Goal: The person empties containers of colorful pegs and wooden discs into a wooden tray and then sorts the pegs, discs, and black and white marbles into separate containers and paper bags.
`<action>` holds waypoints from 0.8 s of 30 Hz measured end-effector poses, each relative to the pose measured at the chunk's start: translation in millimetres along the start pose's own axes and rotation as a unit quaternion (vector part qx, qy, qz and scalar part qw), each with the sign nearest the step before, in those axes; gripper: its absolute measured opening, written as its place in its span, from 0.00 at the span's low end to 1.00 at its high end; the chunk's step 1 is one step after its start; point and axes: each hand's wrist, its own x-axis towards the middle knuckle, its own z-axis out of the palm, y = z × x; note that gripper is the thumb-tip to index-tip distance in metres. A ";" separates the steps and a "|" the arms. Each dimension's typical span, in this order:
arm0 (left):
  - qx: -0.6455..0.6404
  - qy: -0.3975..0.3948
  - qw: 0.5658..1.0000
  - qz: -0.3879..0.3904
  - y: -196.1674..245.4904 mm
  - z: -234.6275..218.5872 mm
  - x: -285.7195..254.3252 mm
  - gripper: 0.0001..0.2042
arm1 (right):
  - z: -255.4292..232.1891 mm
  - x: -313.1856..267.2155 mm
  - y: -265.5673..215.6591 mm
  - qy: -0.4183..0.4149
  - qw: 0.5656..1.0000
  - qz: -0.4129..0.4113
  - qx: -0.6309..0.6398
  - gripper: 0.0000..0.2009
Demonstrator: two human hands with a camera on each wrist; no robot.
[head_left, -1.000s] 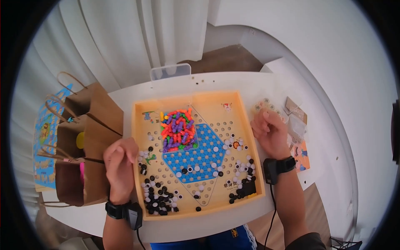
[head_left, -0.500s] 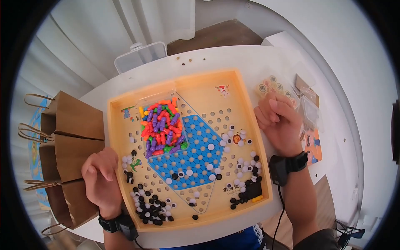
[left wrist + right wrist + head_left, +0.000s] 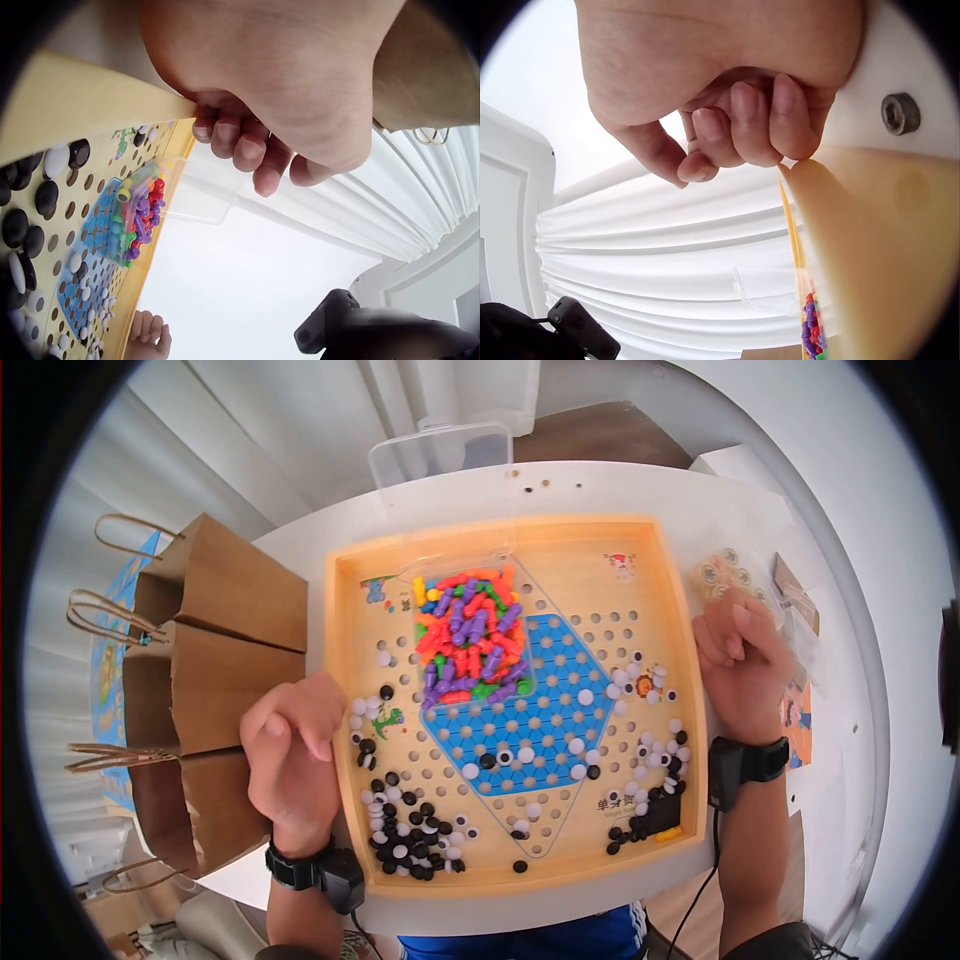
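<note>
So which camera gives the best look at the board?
The head view: it looks down on the board, with all four sides in frame. The left wrist view shows only part of it, steeply slanted and cut off; the right wrist view shows mostly one side wall, close up.

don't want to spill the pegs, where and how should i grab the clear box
Probably by its left and right walls, from above: left hand on one, right hand on the other. The clear box is open-topped and heaped with pegs, so keeping it level seems wise. Avoid pulling the clear lid, which lies open beyond its far end.
</note>
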 end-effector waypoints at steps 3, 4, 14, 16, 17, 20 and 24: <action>0.000 -0.008 1.000 -0.012 2.6 -1.4 0.5 0.23 | 5.7 -1.4 -1.0 -0.005 1.000 -0.009 -0.010 0.17; -0.007 -0.010 1.000 -0.010 1.9 -2.3 0.4 0.22 | 7.3 -2.2 -2.8 -0.011 0.999 -0.025 -0.036 0.17; -0.021 -0.007 0.999 -0.031 2.8 -4.3 -3.0 0.21 | 96.9 -67.7 -77.2 -0.294 0.682 -0.031 -0.669 0.08; -0.007 -0.006 0.999 -0.047 6.4 -2.6 -3.3 0.21 | 107.4 -81.9 -74.5 -0.331 0.639 0.000 -0.695 0.09; 0.005 -0.008 0.998 -0.064 7.4 -3.5 -4.0 0.21 | 111.1 -87.4 -73.0 -0.362 0.597 0.037 -0.715 0.10; -0.007 -0.017 0.999 -0.051 4.2 -5.6 -3.0 0.20 | 111.4 -101.2 -63.0 -0.387 0.516 0.032 -0.764 0.11; -0.021 -0.020 0.999 -0.035 4.7 -3.9 -1.6 0.20 | 122.3 -111.1 -60.1 -0.384 0.462 0.009 -0.799 0.14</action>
